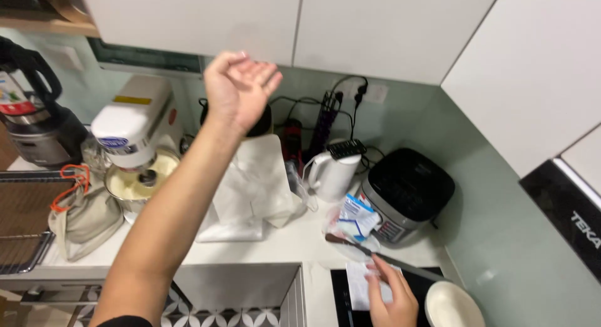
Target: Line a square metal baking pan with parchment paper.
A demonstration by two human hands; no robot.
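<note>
Your left hand (241, 89) rose open-palmed at eleven o'clock above the mixer (128, 133), holding nothing, while your right hand (391, 295) pinched a paper (363, 286) at five o'clock, steadying it.

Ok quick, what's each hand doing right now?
Left hand: raised in the air, open, holding nothing.
Right hand: down on the white paper, fingers pinching it beside the long knife.
</note>
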